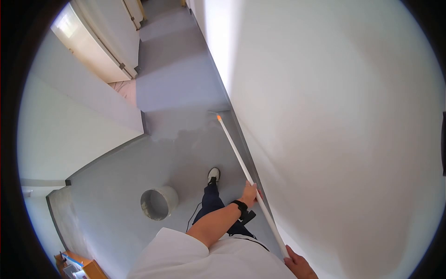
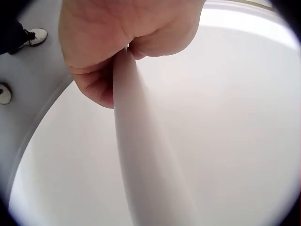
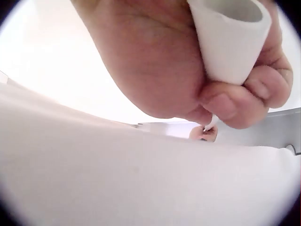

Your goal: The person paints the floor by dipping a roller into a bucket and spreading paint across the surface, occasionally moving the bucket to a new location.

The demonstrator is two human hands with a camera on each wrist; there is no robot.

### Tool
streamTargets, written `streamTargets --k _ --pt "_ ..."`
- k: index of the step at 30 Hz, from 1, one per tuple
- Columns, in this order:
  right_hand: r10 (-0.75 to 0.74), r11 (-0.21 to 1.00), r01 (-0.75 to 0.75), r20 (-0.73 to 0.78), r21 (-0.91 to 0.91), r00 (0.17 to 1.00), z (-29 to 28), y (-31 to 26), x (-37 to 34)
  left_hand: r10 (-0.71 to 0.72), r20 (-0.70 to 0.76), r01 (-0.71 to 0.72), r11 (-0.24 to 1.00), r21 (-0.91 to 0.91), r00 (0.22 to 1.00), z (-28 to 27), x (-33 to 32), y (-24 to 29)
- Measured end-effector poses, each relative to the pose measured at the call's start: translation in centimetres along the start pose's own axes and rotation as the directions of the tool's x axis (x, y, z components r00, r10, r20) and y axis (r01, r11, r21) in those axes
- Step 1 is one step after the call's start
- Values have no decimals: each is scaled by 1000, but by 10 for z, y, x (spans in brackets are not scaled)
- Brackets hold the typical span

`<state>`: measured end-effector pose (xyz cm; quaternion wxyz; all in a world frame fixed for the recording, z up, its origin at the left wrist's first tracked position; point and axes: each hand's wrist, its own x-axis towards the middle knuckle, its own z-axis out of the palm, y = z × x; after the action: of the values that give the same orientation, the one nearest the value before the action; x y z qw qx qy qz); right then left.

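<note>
A long white paint roller pole [image 1: 236,153] slants across the head view, with an orange collar [image 1: 219,118] near its far end. Beyond the collar, the roller's grey head lies low on the floor beside the wall's foot and blends into the grey. My left hand [image 1: 250,194] grips the pole partway along, its fingers curled round it in the left wrist view. Farther back, my right hand [image 1: 299,264] holds the near end. The pole's hollow open end [image 3: 235,47] sticks out of that fist in the right wrist view.
A paint-smeared bucket [image 1: 173,200] stands on the grey floor [image 1: 116,172], left of my shoe [image 1: 213,175]. A white wall [image 1: 334,116] runs close along the right. At the upper left are a wall corner [image 1: 143,125] and an open door [image 1: 93,42]. Wooden furniture [image 1: 93,269] sits lower left.
</note>
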<state>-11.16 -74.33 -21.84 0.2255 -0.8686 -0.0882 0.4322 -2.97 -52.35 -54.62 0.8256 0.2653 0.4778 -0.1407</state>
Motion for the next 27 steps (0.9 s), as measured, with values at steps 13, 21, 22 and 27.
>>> streamTargets --k 13,21,22,27 --pt "-63 996 69 96 -61 993 -17 -38 115 11 9 -10 995 -99 1000 -5 100 107" --pt "48 988 -30 119 -152 992 -11 -5 48 2 -22 -1 1000 17 1000 -1 18 62" --pt "51 988 -33 124 -149 991 -15 -16 46 -10 4 10 1000 -23 1000 0 15 60" --pt "107 980 -80 140 -183 984 -41 -48 88 33 55 -25 989 -144 998 7 57 96"
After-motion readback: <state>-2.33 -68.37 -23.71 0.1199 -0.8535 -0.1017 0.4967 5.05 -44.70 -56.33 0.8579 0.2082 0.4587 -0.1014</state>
